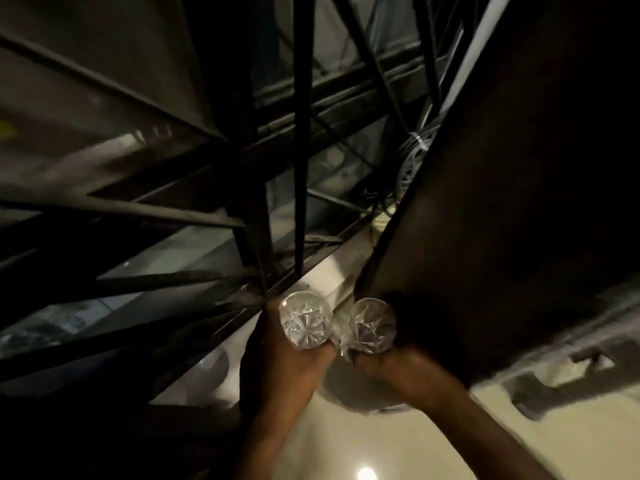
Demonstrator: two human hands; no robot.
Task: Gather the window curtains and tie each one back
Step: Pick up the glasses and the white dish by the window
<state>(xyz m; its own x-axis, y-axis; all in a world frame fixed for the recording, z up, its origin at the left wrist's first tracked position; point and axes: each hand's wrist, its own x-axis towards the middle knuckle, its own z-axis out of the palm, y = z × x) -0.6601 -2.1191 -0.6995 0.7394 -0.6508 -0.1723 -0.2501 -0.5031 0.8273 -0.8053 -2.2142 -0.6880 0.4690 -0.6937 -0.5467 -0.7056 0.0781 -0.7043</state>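
— Beside the grille (pixel 301 133), where does the curtain (pixel 502 202) hang?

— On the right, a dark sheet. Its near edge slants down toward the sill (pixel 329 271) and ends just above the right hand (pixel 398 362). It is dim and blurred there, so I can't tell if they touch.

— Are the hands free to take it?

— No. The left hand (pixel 287 351) is wrapped round a glass (pixel 306 320), and the right hand grasps a second glass (pixel 372 327). Both are cut crystal, held side by side near the sill.

— So nothing is gathered yet?

— It looks that way. The curtain hangs flat, and I see no tie.

— How will the cloth handle?

— Soft and limp, I'd judge. It seems thick enough to block light, so it probably has some weight. It shouldn't slip or break, and it should fold where it is squeezed.

— Where should it be held?

— On the free edge nearest the grille, partway up. Sweep the folds back toward the wall side, then close a fist round the bunch.

— Any risk?

— The glasses. They are hard, smooth and breakable, and I'd set them down first.
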